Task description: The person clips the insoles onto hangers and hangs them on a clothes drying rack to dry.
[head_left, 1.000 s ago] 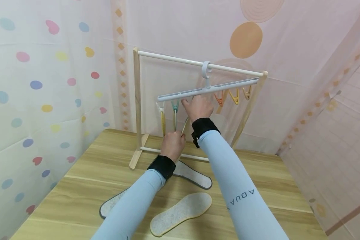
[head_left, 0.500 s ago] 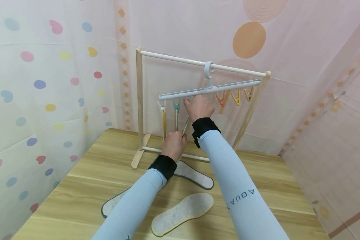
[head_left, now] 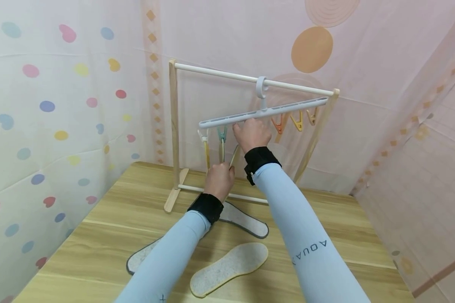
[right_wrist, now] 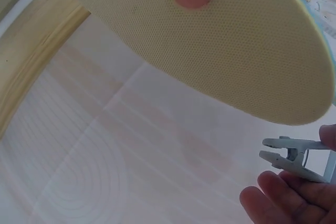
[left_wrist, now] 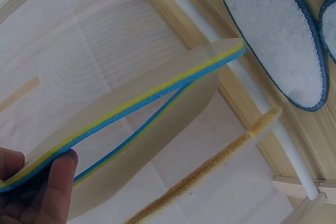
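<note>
Left hand: I see my left hand raised in front of the rack, its fingers pinching the lower end of a yellow insole with a blue foam edge; the thumb lies flat on the near face.
Yellow insole: it hangs upright below the hanger bar, between my two hands, its top end up by the right hand; in the head view I see it only edge-on.
Right hand: my right hand is up under the white clip hanger; in the wrist view its curled fingers hold a white clip beside the insole's rounded top. I cannot tell whether the clip has closed on the insole.
Other hung insoles: two more hang from clips at the hanger's left end, one yellow-edged, one next to it, just beside the held one.
Free clips: orange and yellow clips hang bare on the right half of the hanger.
Rack: a wooden frame with a white top rod carries the hanger by its hook.
Worktop: the wooden worktop bears three insoles lying flat, two grey-edged and, one tan-edged.
</note>
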The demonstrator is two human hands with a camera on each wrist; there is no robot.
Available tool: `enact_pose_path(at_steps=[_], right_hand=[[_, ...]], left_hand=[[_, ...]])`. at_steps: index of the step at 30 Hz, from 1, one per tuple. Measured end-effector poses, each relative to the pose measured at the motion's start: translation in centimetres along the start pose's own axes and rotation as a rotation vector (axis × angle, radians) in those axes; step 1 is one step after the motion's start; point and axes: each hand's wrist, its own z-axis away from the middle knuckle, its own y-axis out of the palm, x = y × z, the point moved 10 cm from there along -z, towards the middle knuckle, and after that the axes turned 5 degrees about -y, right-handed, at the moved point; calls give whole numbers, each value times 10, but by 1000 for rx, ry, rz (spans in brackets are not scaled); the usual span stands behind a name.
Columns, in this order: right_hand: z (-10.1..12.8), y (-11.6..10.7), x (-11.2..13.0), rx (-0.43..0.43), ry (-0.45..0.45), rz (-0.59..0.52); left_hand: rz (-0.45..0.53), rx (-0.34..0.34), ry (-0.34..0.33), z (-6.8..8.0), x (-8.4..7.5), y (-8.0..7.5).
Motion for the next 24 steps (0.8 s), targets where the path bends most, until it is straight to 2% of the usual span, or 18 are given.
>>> enact_pose_path(at_steps=[8, 24], right_hand=[[0, -4, 5, 7, -23, -35], [3, -6, 11, 76, -11, 15]], left_hand=[[-23, 17, -43, -2, 2, -1], [-46, 31, -158, -10, 10, 4]])
